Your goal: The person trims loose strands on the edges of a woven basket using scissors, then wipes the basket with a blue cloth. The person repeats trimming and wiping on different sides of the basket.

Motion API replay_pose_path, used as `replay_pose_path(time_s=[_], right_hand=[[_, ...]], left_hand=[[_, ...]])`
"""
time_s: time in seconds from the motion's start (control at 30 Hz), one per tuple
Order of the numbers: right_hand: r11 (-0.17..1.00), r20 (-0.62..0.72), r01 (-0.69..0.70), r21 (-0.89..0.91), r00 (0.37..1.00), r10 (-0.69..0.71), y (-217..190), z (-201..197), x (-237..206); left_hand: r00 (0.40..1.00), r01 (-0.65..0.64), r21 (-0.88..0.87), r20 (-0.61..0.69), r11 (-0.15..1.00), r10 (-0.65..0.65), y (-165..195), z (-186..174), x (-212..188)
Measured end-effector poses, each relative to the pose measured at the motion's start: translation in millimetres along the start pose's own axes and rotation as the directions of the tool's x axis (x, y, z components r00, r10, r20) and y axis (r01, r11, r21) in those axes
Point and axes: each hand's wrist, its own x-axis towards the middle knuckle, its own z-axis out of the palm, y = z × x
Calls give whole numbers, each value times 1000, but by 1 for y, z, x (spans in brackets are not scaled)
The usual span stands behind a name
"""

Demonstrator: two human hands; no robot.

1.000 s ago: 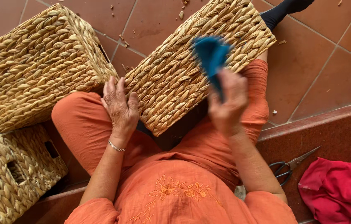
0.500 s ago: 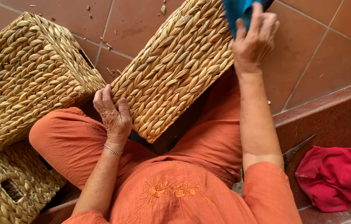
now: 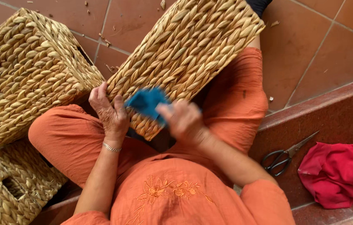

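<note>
A woven straw basket (image 3: 189, 54) lies tilted across my lap, its flat side facing up. My left hand (image 3: 109, 113) grips its near left corner. My right hand (image 3: 183, 121), blurred with motion, presses a blue cloth (image 3: 147, 102) against the basket's near edge, close to my left hand. I sit in orange clothes on a red-brown tiled step.
A second woven basket (image 3: 26, 75) stands on the floor at the left, a third (image 3: 5, 187) at the lower left. Black-handled scissors (image 3: 287, 154) and a bunched red cloth (image 3: 339, 175) lie on the step at the right. Straw bits dot the tiled floor (image 3: 318, 46).
My right hand has swept the blue cloth from the basket's far end down to its near edge. My left hand stays on the corner.
</note>
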Motion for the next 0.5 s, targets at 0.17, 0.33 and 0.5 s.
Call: replay_pose_path(time_s=[0.17, 0.33, 0.5], right_hand=[[894, -305, -344, -287, 918, 255, 143, 7, 11], [781, -482, -618, 90, 659, 577, 248, 14, 12], [376, -277, -247, 893, 357, 892, 286, 14, -2]], left_hand=[[1000, -10, -4, 0, 1000, 10, -1, 5, -1], [995, -79, -169, -80, 982, 66, -13, 9, 4], [936, 305, -823, 166, 479, -311, -29, 12, 3]])
